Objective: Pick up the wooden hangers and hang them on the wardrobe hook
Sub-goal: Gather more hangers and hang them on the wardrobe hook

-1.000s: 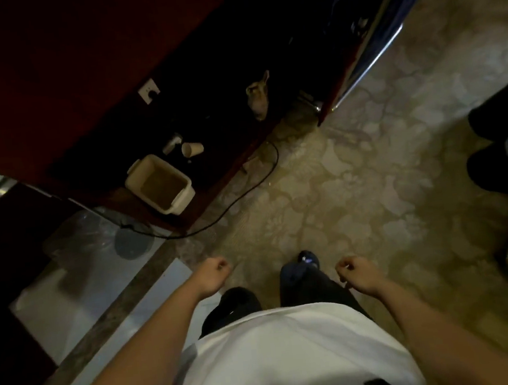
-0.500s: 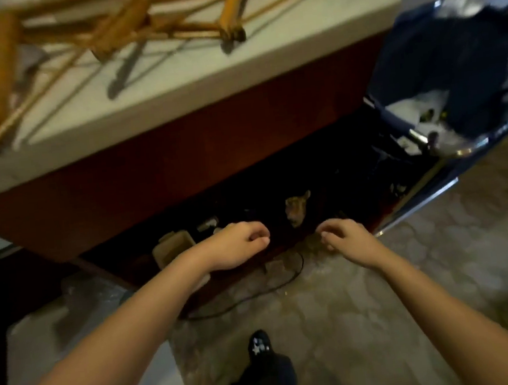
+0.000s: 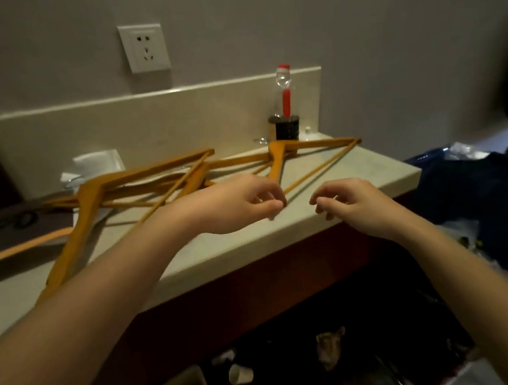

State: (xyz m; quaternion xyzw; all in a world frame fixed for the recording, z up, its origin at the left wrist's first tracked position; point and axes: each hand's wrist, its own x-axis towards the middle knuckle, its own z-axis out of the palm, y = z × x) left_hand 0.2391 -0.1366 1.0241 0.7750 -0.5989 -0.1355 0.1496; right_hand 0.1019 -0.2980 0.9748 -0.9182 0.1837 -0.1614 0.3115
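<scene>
The wooden hangers (image 3: pixel 139 185) are lying piled across the surface (image 3: pixel 339 183), reaching its left edge. A bottle (image 3: pixel 285 117) is standing behind them near the back right corner. Left hand (image 3: pixel 235 203) and right hand (image 3: pixel 354 203) are hovering at the front edge, fingers loosely curled, holding nothing.

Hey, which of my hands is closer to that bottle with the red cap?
Left. In the picture your left hand sits just below and left of the bottle, over the wooden hangers. Your right hand hovers lower, off toward the countertop edge.
</scene>
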